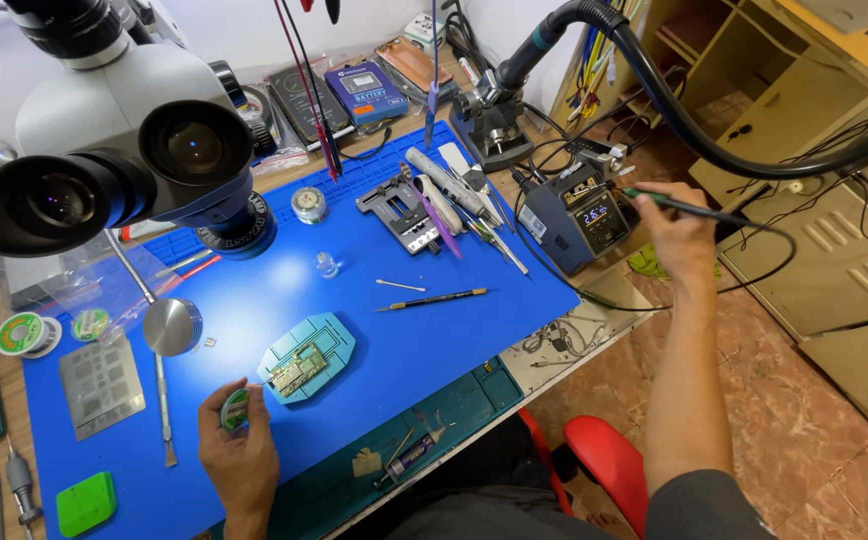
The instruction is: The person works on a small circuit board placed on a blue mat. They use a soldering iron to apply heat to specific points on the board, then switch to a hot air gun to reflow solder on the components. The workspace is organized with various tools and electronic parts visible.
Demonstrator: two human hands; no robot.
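Note:
My left hand [241, 448] rests at the near edge of the blue work mat [354, 300] and grips a small round green tin [235, 410]. Just to its right lies a small circuit board [297, 370] clamped on a teal holder [309, 355]. My right hand [676, 232] is stretched out far to the right and holds a thin soldering iron handle [669, 203] beside the dark soldering station [579, 215] with its lit display. The iron's cable runs off to the right.
A stereo microscope [114, 150] hangs over the mat's left side. Tweezers, a black pen-like tool [434, 298], a metal vise [399, 210], a stencil plate [102, 385], a solder spool [26, 335] and a fume hose [654, 90] surround the area. A red stool [609, 465] stands below.

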